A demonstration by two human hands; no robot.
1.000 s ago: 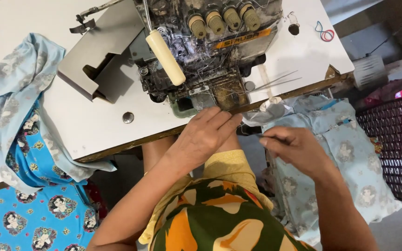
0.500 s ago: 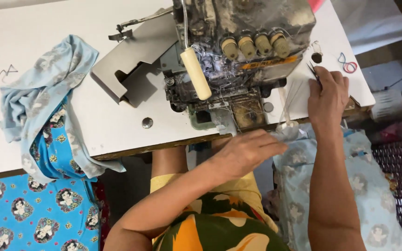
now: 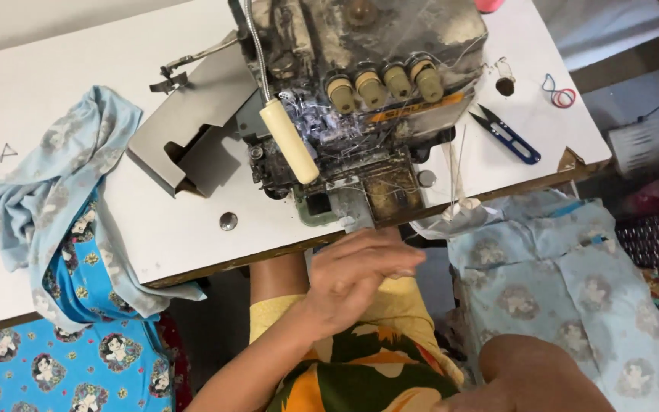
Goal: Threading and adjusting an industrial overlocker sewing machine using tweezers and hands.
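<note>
Hovering left hand (image 3: 356, 278): I held it open, empty, below the grimy grey metal overlock machine (image 3: 360, 99).
Right hand: out of view.

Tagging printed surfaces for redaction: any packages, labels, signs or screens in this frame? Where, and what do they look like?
Label strip: on the sewing machine front, under the four beige knobs; narrow, orange-yellow with dark print.
Pen scribble: far left of the white table; small dark marks.
No packages, signs or screens visible.

Four thread knobs (image 3: 385, 82) (one snips (image 3: 506, 135))
</note>
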